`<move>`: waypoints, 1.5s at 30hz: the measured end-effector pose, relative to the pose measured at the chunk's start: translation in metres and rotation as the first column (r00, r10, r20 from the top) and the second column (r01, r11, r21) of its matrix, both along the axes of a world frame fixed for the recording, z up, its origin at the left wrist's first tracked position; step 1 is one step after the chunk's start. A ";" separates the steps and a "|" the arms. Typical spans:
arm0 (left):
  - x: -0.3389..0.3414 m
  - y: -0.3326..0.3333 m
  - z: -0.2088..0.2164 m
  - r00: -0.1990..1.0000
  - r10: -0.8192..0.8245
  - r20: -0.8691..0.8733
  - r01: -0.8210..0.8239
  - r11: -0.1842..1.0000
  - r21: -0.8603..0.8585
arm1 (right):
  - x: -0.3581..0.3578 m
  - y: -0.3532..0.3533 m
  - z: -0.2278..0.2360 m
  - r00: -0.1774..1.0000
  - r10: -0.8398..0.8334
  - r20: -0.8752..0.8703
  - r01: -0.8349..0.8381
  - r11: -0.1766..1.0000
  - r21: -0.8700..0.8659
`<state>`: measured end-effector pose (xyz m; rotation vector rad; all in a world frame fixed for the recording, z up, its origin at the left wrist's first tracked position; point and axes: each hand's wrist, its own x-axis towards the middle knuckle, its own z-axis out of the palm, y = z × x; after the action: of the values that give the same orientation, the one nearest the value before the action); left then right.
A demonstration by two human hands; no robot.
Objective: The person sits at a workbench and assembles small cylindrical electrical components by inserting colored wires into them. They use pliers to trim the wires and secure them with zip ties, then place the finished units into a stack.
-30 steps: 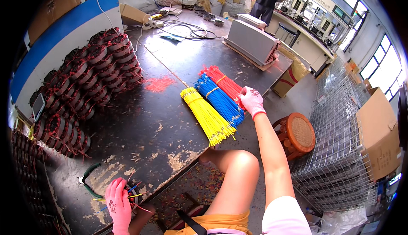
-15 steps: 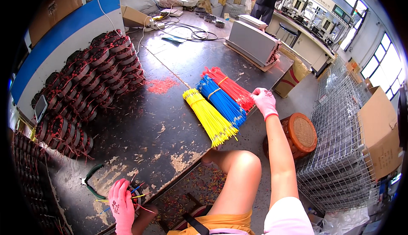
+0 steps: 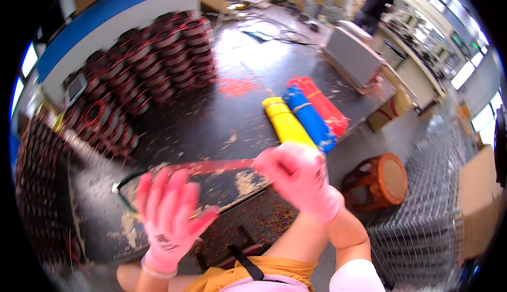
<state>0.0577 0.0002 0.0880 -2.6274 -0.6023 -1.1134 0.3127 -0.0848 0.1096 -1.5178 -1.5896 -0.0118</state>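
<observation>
My left hand [image 3: 170,215], in a pink glove, is over the table's near edge with its fingers spread. It hides most of what lies behind it; a short yellow wire end [image 3: 134,215] shows beside it. My right hand [image 3: 300,178], also pink-gloved, is closed in front of the yellow wire bundle. From its fingers a red wire [image 3: 219,166], smeared by motion, stretches left toward my left hand. Beyond lie three banded bundles: yellow wires [image 3: 288,125], blue wires [image 3: 310,117] and red wires [image 3: 323,104].
Stacks of dark wire-wound rings [image 3: 158,59] stand at the left of the black table [image 3: 195,133]. A dark green cord loop [image 3: 124,186] lies near the front. To the right are a round wooden stool [image 3: 388,178] and wire-mesh crates [image 3: 417,228]. A person [image 3: 376,1] stands far back.
My right hand has come from the red bundle back toward me, now trailing a red wire. My left hand has risen and spread from the wired ring piece. The view has shifted.
</observation>
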 end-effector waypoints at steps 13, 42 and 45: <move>-0.063 -0.020 -0.042 0.972 -0.034 -0.230 -0.035 0.956 -0.291 | -0.088 -0.001 -0.058 0.921 0.388 0.040 -0.355 0.877 -0.322; -0.047 0.006 -0.100 0.940 0.336 0.055 -0.211 0.701 -0.682 | -0.118 0.076 -0.137 0.890 0.272 -0.367 -0.401 0.849 -0.344; -0.051 0.008 -0.098 0.965 0.262 0.028 -0.172 0.707 -0.686 | -0.112 0.066 -0.131 0.944 0.302 -0.131 -0.322 0.930 -0.178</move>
<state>0.0062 0.0082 -0.0097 -2.9389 -1.5791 -1.1384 0.2003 -0.0192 -0.0214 -1.3705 -1.7739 0.4080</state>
